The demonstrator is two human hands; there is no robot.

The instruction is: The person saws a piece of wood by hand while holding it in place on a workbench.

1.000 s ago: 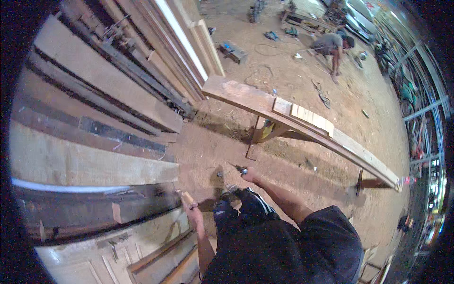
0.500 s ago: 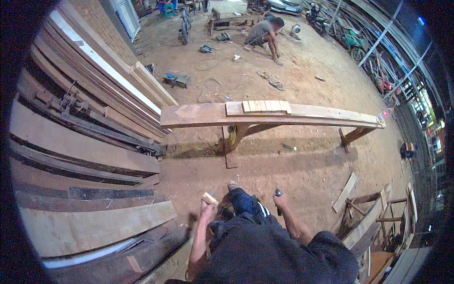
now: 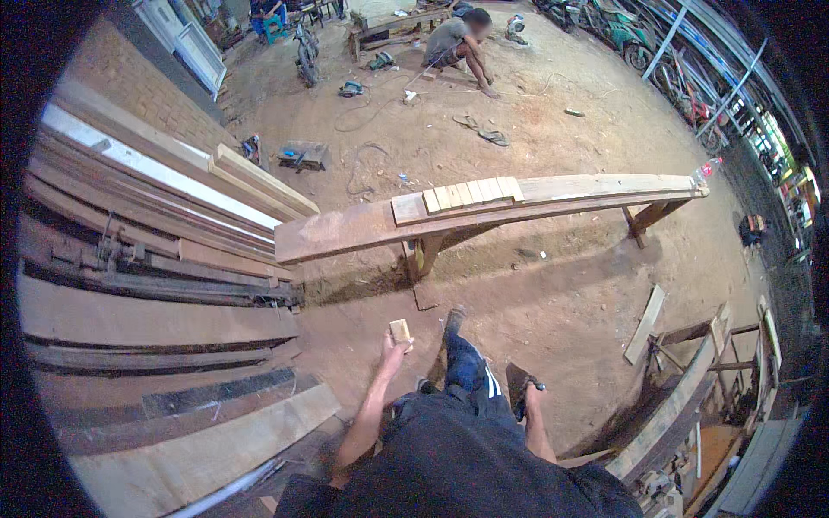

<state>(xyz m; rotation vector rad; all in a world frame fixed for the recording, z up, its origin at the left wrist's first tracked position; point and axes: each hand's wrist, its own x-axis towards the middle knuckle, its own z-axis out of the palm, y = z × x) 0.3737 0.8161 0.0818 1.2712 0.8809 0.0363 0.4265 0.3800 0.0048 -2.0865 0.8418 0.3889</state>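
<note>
My left hand (image 3: pixel 394 349) is closed around a small pale wooden block (image 3: pixel 399 329), held out ahead of my body at the near side of a long wooden bench. In my right hand (image 3: pixel 534 398), down beside my right leg, is a dark tool with a shiny rounded end (image 3: pixel 541 387); its exact kind is too small to make out. Ahead of both hands, a row of several similar pale wooden blocks (image 3: pixel 473 195) lies side by side on a board on top of the bench (image 3: pixel 337 231).
Stacked planks (image 3: pixel 155 315) line the left side. A wooden frame and loose boards (image 3: pixel 669 406) stand at the lower right. A clear bottle (image 3: pixel 710 167) sits at the bench's right end. Beyond the bench are sandals (image 3: pixel 482 130), cables, power tools and a crouching person (image 3: pixel 458 50).
My left hand has moved forward and up with the block, which now stands more upright. My right hand is closer to my body. One foot has stepped forward, and the view has turned.
</note>
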